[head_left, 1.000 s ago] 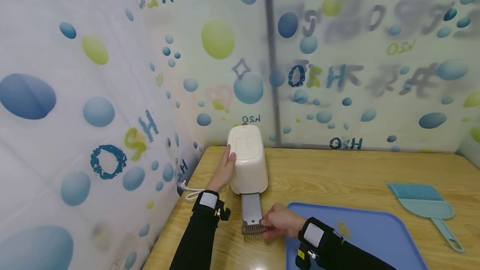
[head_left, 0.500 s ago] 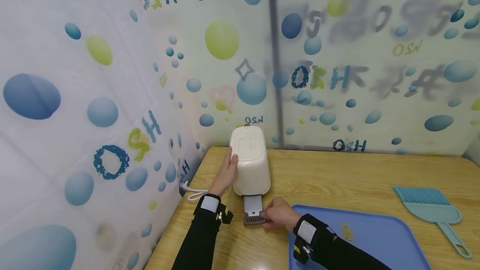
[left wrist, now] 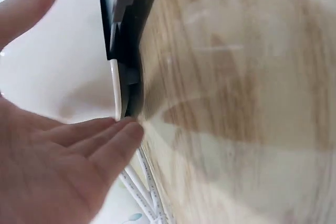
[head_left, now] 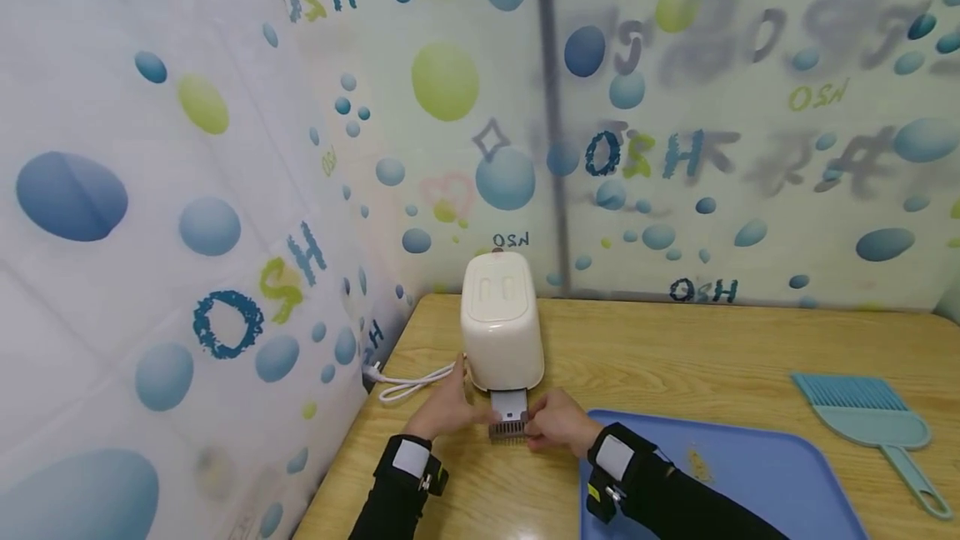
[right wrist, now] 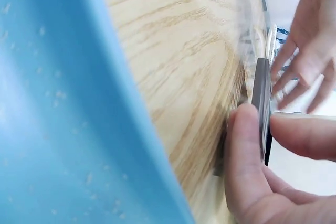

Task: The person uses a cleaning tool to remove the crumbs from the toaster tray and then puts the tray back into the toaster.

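Note:
A cream toaster (head_left: 501, 348) stands near the back wall, with its metal crumb tray (head_left: 509, 403) partly sticking out at the front. My right hand (head_left: 557, 423) pinches the right end of the tray's grey-brown grip (right wrist: 261, 95) between thumb and fingers. Near the toaster's front left corner is my left hand (head_left: 448, 408), its thumb close to the tray grip in the head view. In the left wrist view the left fingers (left wrist: 113, 140) are straight, their tips by the toaster's lower edge. Whether they touch it I cannot tell.
A blue tray (head_left: 772, 490) scattered with crumbs (head_left: 699, 465) lies to the right of the toaster. Farther right rests a light teal brush (head_left: 866, 423). A white power cord (head_left: 408, 386) lies left of the toaster, beside the patterned curtain (head_left: 225, 407).
My right hand has slid the crumb tray farther into the toaster. My left hand has left the toaster's upper left side and come down to its front lower corner.

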The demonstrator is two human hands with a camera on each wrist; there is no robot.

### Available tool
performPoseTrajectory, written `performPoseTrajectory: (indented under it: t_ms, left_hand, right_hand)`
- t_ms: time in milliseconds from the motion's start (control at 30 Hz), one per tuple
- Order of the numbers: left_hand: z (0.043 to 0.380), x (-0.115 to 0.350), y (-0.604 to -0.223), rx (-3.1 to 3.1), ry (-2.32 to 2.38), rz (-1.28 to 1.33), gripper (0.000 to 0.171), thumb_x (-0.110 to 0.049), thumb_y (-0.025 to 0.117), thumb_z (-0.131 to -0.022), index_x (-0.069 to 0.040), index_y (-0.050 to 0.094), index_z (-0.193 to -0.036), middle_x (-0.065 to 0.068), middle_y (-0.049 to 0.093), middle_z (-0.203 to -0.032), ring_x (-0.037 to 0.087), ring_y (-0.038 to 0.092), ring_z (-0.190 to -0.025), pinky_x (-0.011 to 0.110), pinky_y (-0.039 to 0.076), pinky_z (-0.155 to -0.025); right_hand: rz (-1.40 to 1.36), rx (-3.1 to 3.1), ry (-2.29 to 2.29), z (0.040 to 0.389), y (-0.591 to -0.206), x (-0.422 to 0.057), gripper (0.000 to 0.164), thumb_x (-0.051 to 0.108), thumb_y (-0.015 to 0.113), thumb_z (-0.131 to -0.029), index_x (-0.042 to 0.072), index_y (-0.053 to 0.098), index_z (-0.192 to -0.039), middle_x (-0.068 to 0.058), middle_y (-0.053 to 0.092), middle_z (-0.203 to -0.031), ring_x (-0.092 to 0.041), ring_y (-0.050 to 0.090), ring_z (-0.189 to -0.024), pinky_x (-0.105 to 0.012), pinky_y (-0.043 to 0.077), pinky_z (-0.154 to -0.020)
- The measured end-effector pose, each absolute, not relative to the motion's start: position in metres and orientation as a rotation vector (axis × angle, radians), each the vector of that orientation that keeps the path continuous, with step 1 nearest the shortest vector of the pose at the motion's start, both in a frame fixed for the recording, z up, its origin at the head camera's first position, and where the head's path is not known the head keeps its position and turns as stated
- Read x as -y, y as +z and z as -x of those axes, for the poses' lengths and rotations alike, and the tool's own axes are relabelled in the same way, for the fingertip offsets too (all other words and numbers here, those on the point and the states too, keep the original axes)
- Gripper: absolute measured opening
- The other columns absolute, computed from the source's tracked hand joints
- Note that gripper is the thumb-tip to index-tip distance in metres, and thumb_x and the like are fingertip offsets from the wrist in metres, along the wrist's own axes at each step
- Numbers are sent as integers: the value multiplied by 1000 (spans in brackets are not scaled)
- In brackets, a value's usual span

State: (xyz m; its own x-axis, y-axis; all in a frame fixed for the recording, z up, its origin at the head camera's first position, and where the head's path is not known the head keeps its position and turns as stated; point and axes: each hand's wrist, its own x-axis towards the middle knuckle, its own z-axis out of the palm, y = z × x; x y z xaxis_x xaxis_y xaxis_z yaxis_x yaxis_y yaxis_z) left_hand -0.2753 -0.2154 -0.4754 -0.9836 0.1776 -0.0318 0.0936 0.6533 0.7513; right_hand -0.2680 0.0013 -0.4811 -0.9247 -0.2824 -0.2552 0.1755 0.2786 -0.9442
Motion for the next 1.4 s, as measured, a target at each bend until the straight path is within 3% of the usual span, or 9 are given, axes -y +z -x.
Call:
performPoseTrajectory:
  t_ms: [67, 133, 200, 300, 633, 900, 1033, 1233, 1400]
  left_hand:
    - [271, 212, -477, -2790, 1106, -220, 93, -33, 93, -73, 3, 45, -144, 23, 60, -132, 37, 60, -117, 54, 50, -96]
    - [267, 208, -475, -2802, 1001, -227, 62, -31, 93, -72, 2, 66, -118, 14, 70, -104, 27, 65, -92, 45, 54, -78]
    - [265, 204, -474, -2803, 928, -245, 36, -27, 92, -74, -2, 72, -90, 4, 66, -79, 19, 58, -69, 36, 49, -60]
    - [263, 200, -477, -2793, 926, -285, 22, -19, 90, -76, -7, 72, -73, -4, 58, -63, 12, 48, -57, 27, 39, -51]
    - [271, 199, -489, -2740, 1064, -209, 24, -14, 85, -82, -11, 68, -65, -8, 49, -56, 9, 43, -51, 24, 32, -46]
    - [278, 198, -491, -2752, 1160, -137, 26, -11, 83, -83, -7, 67, -62, -6, 51, -52, 10, 44, -49, 26, 31, -45]
    - [281, 198, -490, -2784, 1151, -102, 27, -12, 82, -84, -6, 66, -63, -5, 54, -52, 11, 47, -49, 25, 34, -46]
    - [285, 198, -491, -2793, 1186, -86, 22, -10, 78, -87, -6, 66, -69, -3, 56, -56, 11, 48, -50, 25, 37, -46]
    - [287, 195, -493, -2868, 1118, -67, 32, -13, 76, -90, -5, 64, -61, -6, 52, -50, 11, 47, -48, 25, 34, -46]
  right_hand:
    - [110, -2201, -1673, 269, -481, -1, 26, -18, 65, -78, -17, 60, -104, -19, 60, -92, -21, 64, -67, -33, 60, -63]
    - [125, -2223, -1658, 270, -481, -1, 28, -19, 66, -75, -17, 60, -102, -19, 60, -91, -22, 65, -67, -34, 60, -64]
    - [135, -2247, -1637, 270, -482, 0, 26, -20, 67, -73, -15, 62, -98, -18, 60, -90, -20, 65, -65, -32, 60, -62]
    - [134, -2278, -1615, 271, -483, 0, 21, -20, 69, -72, -12, 63, -90, -16, 60, -86, -18, 63, -62, -30, 59, -58]
    - [135, -2353, -1546, 280, -485, 0, 19, -17, 68, -77, -12, 62, -94, -15, 63, -77, -14, 63, -54, -26, 56, -54]
    - [144, -2456, -1443, 294, -482, 4, 11, -13, 68, -75, -4, 62, -70, -9, 65, -62, -13, 62, -51, -21, 46, -50]
    - [127, -2438, -1445, 300, -480, 6, 9, -11, 66, -81, -4, 63, -77, -8, 65, -67, -15, 64, -56, -23, 50, -54]
    - [63, -2446, -1451, 309, -482, 9, 9, -10, 70, -82, -4, 64, -80, -9, 66, -70, -15, 67, -58, -25, 55, -55]
    - [-8, -2410, -1497, 314, -483, 11, 14, -9, 72, -84, -11, 65, -96, -12, 67, -74, -16, 68, -59, -28, 58, -57]
